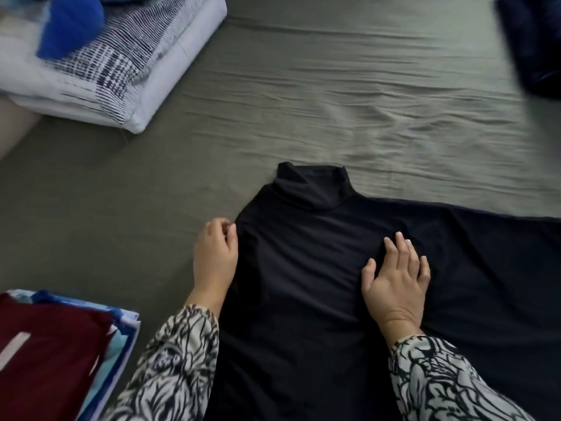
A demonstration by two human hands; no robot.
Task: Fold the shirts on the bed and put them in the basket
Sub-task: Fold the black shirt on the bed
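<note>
black shirt (303, 268) lies flat on bed (334, 101), collar away, one sleeve spread right. right hand (396, 276) rests flat on chest, fingers straight, likely pinning cloth for the fold. left hand (216, 253) at left shoulder edge, fingers curled; whether it pinches fabric, cannot tell. folded stack (60, 344) near left. basket not seen.

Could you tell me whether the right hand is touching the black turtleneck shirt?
Touching: the head view shows the right hand lying flat, fingers spread, on the black turtleneck shirt.
</note>
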